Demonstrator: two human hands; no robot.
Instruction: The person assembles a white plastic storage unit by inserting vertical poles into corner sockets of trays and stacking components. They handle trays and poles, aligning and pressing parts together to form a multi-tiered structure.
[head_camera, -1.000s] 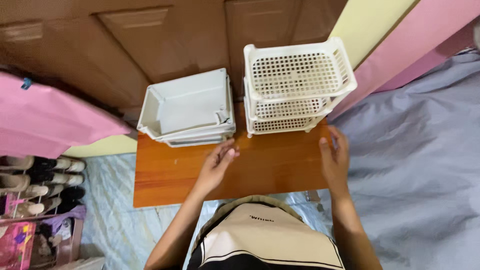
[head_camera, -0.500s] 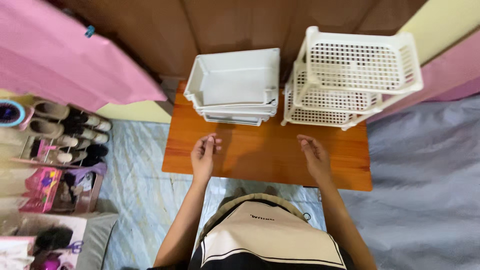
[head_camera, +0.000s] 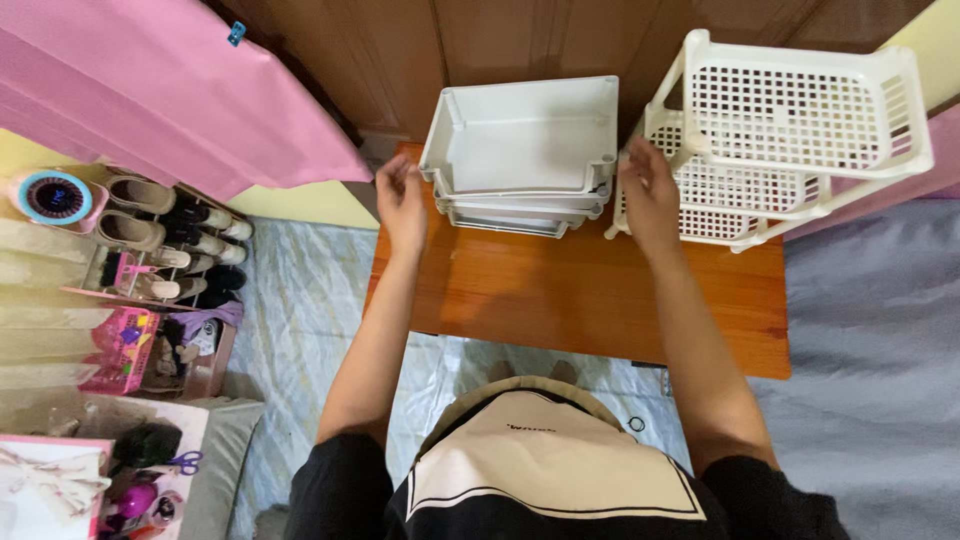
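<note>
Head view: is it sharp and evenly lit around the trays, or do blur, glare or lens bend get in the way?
Head view: light is soft and even, with no glare on the grey trays; left hand and right hand look slightly soft; the white basket rack looms large and splays at the upper right edge, a wide-lens stretch; the table shows only faint shadows.
</note>
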